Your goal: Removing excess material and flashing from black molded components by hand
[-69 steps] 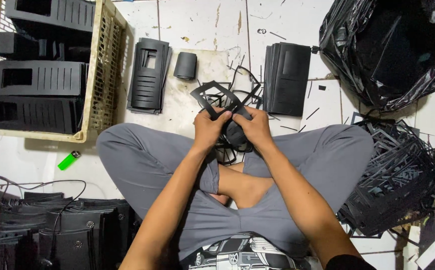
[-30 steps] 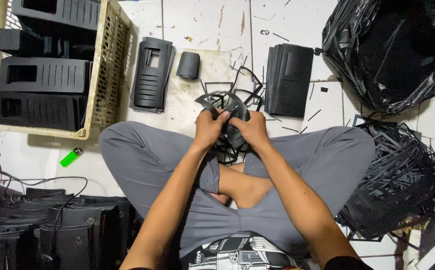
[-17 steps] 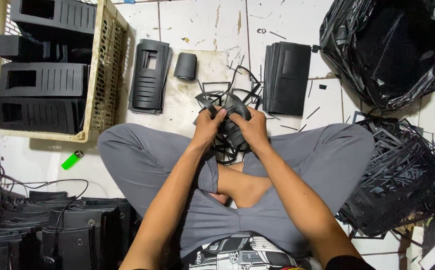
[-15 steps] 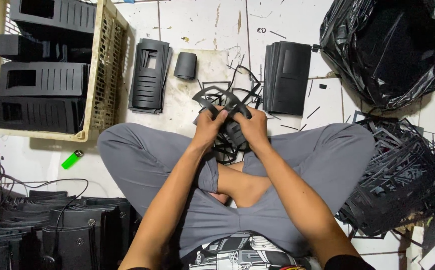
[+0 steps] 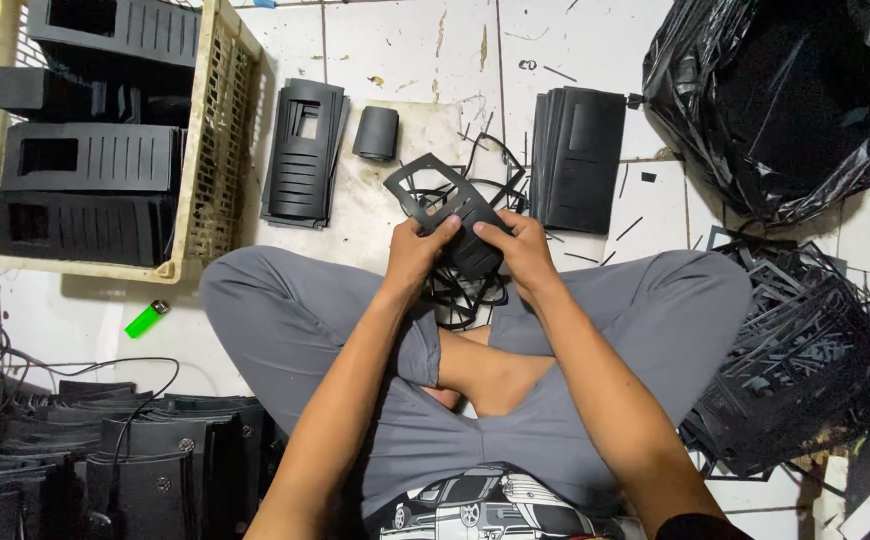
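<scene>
My left hand (image 5: 417, 258) and right hand (image 5: 521, 252) are both closed around a black plastic moulded panel (image 5: 447, 212), held above my crossed legs, just near of the trimmed panel stacks on the floor. It looks light, thin and springy, and its openwork frame seems snappable. I judge the solid lower body the safest hold, thumbs on top.

A: The frame piece (image 5: 445, 205) between the left hand (image 5: 417, 255) and right hand (image 5: 523, 252): matt black plastic, smooth. The crate (image 5: 217, 130)?

B: Cream plastic, perforated lattice wall, scuffed. The bag (image 5: 785, 100): thin black plastic film, glossy, crinkled. Trousers (image 5: 285, 310): grey cloth, matt. Floor tiles (image 5: 405, 40): white, chipped and stained.
</scene>
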